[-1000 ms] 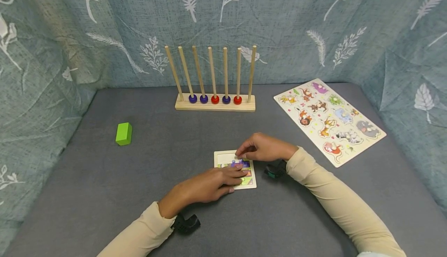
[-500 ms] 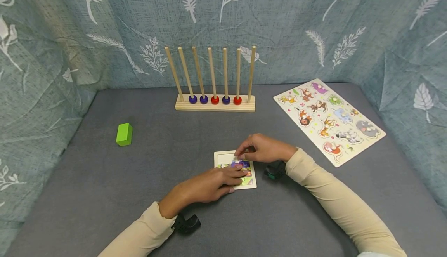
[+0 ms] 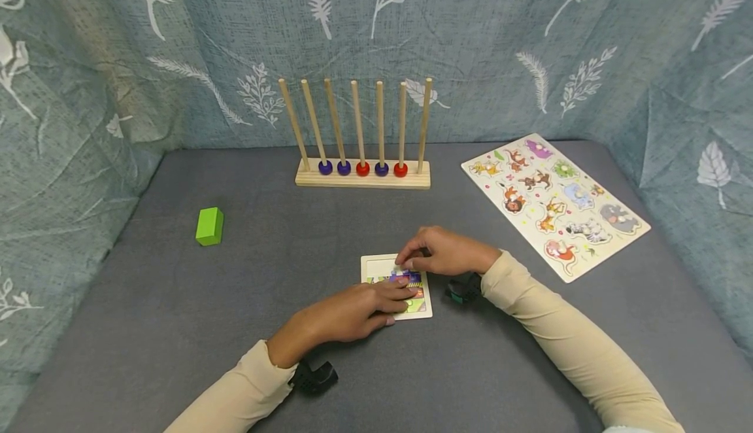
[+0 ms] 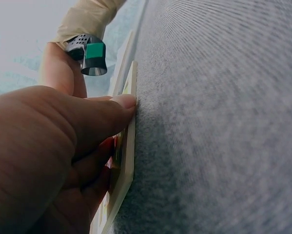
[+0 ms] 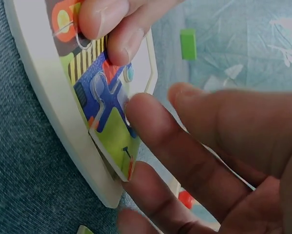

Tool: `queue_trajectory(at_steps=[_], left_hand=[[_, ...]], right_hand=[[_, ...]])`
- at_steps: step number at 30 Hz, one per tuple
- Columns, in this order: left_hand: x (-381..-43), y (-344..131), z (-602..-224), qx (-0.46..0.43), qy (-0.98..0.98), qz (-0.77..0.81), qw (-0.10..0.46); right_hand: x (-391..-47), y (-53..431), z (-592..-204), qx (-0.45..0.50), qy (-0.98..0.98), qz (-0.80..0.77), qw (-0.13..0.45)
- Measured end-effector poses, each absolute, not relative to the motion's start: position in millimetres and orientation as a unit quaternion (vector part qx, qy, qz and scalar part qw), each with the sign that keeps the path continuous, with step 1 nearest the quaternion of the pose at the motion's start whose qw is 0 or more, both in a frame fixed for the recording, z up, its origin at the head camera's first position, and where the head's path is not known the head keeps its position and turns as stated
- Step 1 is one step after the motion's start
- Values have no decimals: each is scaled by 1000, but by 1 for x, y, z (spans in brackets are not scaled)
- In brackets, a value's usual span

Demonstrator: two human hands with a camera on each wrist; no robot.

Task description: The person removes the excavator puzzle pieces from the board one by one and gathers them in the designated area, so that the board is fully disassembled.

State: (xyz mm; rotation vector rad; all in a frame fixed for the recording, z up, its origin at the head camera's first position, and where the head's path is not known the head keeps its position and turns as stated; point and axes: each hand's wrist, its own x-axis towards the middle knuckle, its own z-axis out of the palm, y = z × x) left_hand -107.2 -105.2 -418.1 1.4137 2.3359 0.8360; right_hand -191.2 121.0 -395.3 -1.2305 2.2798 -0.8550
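Note:
A small jigsaw puzzle in a pale wooden frame [image 3: 376, 258] lies at the table's middle, with a blue, green and striped picture. Across its lower part rests my left hand [image 3: 355, 309], fingers nearly straight on the pieces. The left wrist view shows the left thumb [image 4: 125, 101] against the frame's edge. My right hand [image 3: 450, 250] reaches in from the right with curled fingers. In the right wrist view its fingertips hold a green and blue puzzle piece [image 5: 115, 134] at the corner. That piece tilts up, with a gap between it and the frame.
Behind the puzzle stands a wooden peg rack [image 3: 361, 182] with red and blue beads. An animal peg puzzle board [image 3: 529, 214] lies at right, a green block [image 3: 209, 226] at left. A small green piece [image 5: 85, 229] shows low in the right wrist view. Curtains [image 3: 235, 47] enclose the table.
The right hand has shifted very slightly at the puzzle's upper right part. The left hand stays where it was on the puzzle.

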Motion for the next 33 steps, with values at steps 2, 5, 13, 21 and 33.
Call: queue_trajectory(at_steps=[2, 5, 13, 21, 33], left_hand=[[-107, -105, -418, 488, 811, 290, 144], [-106, -105, -417, 482, 813, 291, 149], [-106, -104, -418, 475, 816, 291, 156], [-106, -104, -417, 477, 815, 291, 154], [-106, -103, -418, 478, 818, 292, 131]], right_hand=[[-191, 121, -395, -436, 819, -313, 202], [-192, 121, -394, -421, 826, -322, 191], [-193, 121, -395, -381, 839, -335, 194], [-191, 122, -397, -380, 841, -342, 178], [-186, 128, -398, -370, 861, -302, 177]])
